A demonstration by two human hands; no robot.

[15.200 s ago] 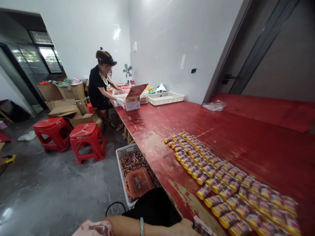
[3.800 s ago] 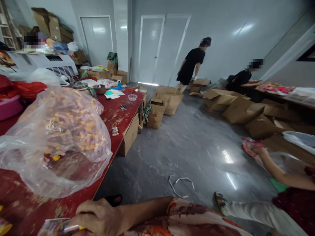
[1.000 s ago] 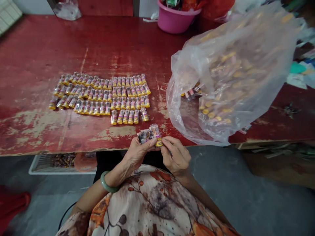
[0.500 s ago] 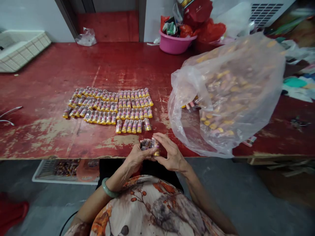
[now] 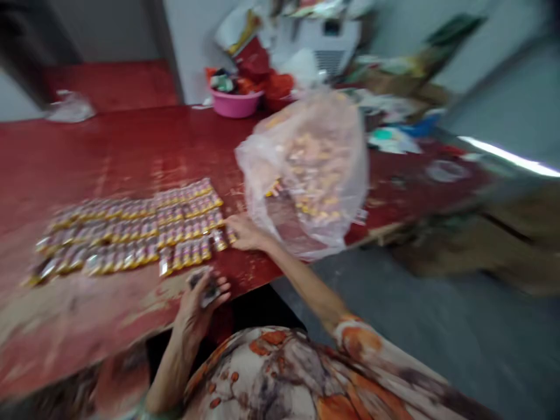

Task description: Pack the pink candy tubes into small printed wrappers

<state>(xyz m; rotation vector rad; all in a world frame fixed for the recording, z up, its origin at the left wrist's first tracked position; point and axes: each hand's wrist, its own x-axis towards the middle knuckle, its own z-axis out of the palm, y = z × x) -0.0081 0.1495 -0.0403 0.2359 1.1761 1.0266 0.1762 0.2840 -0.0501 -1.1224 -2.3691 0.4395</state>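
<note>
My right hand reaches out over the table, its fingertips closed on a small yellow-ended tube at the right end of the front row. Rows of like tubes, clear with yellow ends and pink-purple labels, lie side by side to the left of that hand. Close to the table's front edge, my left hand is curled around a small dark bundle in clear wrap. Motion blur hides what is inside the bundle.
A large clear plastic bag full of more tubes rests on the red table, right of my right hand. Behind it stands a pink basin heaped with packets. A crumpled plastic bag lies at the back left.
My hands have parted. The right one has moved forward from the left hand to the front row with a tube, while the left keeps the bundle. The view has swung right.
</note>
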